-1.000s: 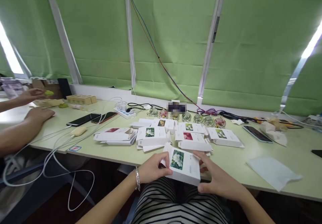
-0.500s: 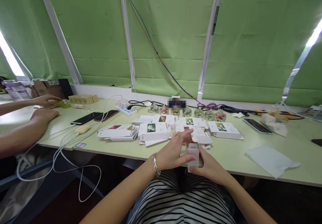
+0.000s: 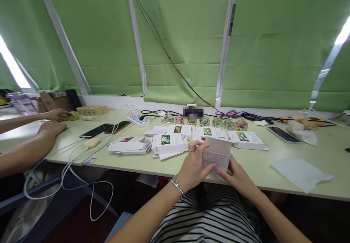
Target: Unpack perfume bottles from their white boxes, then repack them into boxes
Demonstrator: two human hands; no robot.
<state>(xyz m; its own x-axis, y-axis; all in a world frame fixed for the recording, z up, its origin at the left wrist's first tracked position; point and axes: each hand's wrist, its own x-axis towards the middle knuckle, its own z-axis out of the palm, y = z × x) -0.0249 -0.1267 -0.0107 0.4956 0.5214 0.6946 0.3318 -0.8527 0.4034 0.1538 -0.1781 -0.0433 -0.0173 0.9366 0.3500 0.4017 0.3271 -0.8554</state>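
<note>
Left hand (image 3: pixel 194 166) and right hand (image 3: pixel 237 173) are clamping 1 white box (image 3: pixel 220 150) at 12 o'clock from the striped lap (image 3: pixel 209 217), its flap apparently unclosed, while 7 round bottles (image 3: pixel 204 121) are standing unboxed beyond at 11 o'clock.

Before you, a held carton (image 3: pixel 217 157) sits between your left grip (image 3: pixel 191 167) and right grip (image 3: pixel 241 178), at the near edge of the worktop (image 3: pixel 254 175). Behind it lie more cartons (image 3: pixel 170 146), some overlapping, and behind those a row of bottles (image 3: pixel 204 121). Left of the row is a power strip (image 3: pixel 139 122); two phones (image 3: pixel 96 130) lie nearer you, further left. On your right you have a paper sheet (image 3: pixel 302 173) in front, a third phone (image 3: pixel 284 134) behind it, and beside that what may be wrapping (image 3: pixel 306 136). Blinds (image 3: pixel 183 39) hang behind the worktop.
</note>
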